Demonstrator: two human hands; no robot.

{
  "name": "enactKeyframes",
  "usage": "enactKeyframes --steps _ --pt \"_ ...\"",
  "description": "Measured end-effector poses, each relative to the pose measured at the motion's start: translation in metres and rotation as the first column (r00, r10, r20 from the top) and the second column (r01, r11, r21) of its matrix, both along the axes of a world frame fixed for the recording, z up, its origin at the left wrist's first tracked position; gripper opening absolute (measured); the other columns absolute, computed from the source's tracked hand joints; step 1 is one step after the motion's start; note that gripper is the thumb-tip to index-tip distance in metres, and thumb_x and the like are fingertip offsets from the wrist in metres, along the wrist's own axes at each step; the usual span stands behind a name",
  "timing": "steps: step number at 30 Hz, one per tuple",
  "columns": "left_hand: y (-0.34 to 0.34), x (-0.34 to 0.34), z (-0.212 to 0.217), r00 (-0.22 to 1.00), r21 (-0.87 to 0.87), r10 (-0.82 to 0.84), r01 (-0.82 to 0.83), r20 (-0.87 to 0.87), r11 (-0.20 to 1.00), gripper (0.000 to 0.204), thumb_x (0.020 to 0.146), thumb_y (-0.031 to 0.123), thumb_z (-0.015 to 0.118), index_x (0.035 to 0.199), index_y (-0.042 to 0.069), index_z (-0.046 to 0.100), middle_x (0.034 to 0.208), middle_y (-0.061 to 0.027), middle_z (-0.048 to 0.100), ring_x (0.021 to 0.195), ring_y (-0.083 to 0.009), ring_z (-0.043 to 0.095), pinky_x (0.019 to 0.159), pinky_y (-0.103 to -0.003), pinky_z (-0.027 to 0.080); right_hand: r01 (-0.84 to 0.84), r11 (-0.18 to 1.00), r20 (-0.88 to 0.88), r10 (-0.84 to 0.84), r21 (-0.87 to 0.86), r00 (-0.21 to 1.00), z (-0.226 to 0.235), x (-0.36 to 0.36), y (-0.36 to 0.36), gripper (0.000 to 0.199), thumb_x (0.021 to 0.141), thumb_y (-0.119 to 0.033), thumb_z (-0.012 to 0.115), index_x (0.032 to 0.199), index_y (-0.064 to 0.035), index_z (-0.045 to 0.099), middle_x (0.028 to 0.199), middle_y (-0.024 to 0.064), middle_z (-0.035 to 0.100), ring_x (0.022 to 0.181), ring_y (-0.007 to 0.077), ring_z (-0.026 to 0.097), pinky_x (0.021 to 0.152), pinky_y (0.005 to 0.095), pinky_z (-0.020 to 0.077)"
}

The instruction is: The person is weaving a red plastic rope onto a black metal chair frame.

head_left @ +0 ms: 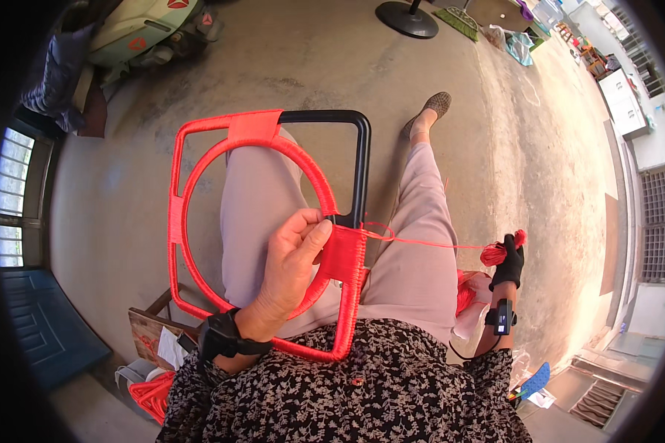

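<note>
A squarish frame with an inner ring (185, 188) lies over my lap, tilted a little. Red cord covers most of it, while the upper right corner shows bare black tubing (363, 159). My left hand (292, 255) pinches the frame where the ring meets the right side bar, thumb on top at the edge of the wrapped red band (341, 252). From that band a red cord (436, 243) runs to the right, with a small loose loop near the bar. My right hand (508, 264), in a black glove, is closed around a red cord bundle (493, 255), out beyond my right thigh.
A pink bag with more red cord (465, 295) sits beside my right hip. At left are a small wooden table (149, 336) with papers and red-wrapped pieces (154, 395). Farther off stand a scooter (144, 33), a round black base (406, 21) and a green broom (458, 22).
</note>
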State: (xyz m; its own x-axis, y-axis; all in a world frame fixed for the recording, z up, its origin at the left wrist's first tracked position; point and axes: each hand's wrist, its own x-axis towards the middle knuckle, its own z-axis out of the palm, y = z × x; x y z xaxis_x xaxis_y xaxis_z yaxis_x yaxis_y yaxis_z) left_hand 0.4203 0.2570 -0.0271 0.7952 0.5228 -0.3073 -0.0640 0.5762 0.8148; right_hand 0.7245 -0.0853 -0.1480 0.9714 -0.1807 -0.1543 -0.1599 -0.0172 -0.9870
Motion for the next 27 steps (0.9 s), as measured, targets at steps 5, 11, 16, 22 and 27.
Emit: enactKeyframes --steps 5,11,16,22,27 --pt "-0.001 0.002 -0.003 0.999 -0.055 0.033 -0.032 0.010 0.998 0.017 0.096 0.014 0.051 0.105 0.000 0.054 0.091 -0.0039 0.064 0.078 -0.0073 0.061 0.071 -0.022 0.051 -0.737 0.639 -0.230 0.768 0.219 0.598 0.088 -0.080 0.122 0.047 0.090 -0.023 0.057 0.128 0.0019 0.047 0.060 0.0017 0.055 0.059 0.0115 0.058 0.057 0.0249 0.0471" --pt "-0.003 0.003 0.000 0.999 -0.091 0.038 -0.035 0.027 0.995 0.016 0.096 0.014 0.051 0.105 0.001 0.054 0.093 -0.0043 0.065 0.080 -0.0074 0.062 0.072 -0.022 0.051 -0.806 0.015 -0.190 0.974 0.592 -0.122 0.104 -0.140 0.191 0.032 0.094 -0.025 0.050 0.108 0.0030 0.055 0.075 0.0102 0.063 0.069 0.0191 0.064 0.069 0.0298 0.0513" --pt "-0.002 0.002 -0.003 0.999 -0.100 0.042 -0.040 0.015 0.994 0.016 0.096 0.014 0.052 0.104 0.001 0.054 0.092 -0.0039 0.065 0.080 -0.0070 0.062 0.072 -0.022 0.051 -0.671 0.240 -0.098 0.965 0.702 0.243 0.099 -0.131 0.173 0.029 0.087 -0.030 0.061 0.094 -0.0031 0.054 0.101 0.0158 0.063 0.084 0.0216 0.060 0.075 0.0317 0.0485" --pt "0.000 0.002 -0.003 0.999 -0.119 0.035 -0.033 0.013 0.992 0.017 0.096 0.016 0.053 0.104 0.001 0.054 0.092 -0.0030 0.065 0.080 -0.0061 0.061 0.072 -0.021 0.050 -0.414 0.121 0.176 0.773 0.902 0.609 0.103 -0.121 0.180 0.023 0.091 -0.033 0.055 0.086 -0.0129 0.045 0.086 0.0030 0.051 0.084 0.0218 0.051 0.071 0.0332 0.0421" --pt "0.000 0.001 -0.002 0.999 -0.157 0.014 -0.008 0.037 0.988 0.019 0.096 0.016 0.054 0.104 0.000 0.055 0.093 -0.0033 0.064 0.081 -0.0057 0.061 0.073 -0.021 0.050 -0.132 0.081 0.028 0.744 0.988 0.668 0.111 -0.119 0.184 0.024 0.094 -0.027 0.052 0.079 -0.0141 0.038 0.063 -0.0033 0.030 0.060 0.0107 0.033 0.051 0.0243 0.0312"
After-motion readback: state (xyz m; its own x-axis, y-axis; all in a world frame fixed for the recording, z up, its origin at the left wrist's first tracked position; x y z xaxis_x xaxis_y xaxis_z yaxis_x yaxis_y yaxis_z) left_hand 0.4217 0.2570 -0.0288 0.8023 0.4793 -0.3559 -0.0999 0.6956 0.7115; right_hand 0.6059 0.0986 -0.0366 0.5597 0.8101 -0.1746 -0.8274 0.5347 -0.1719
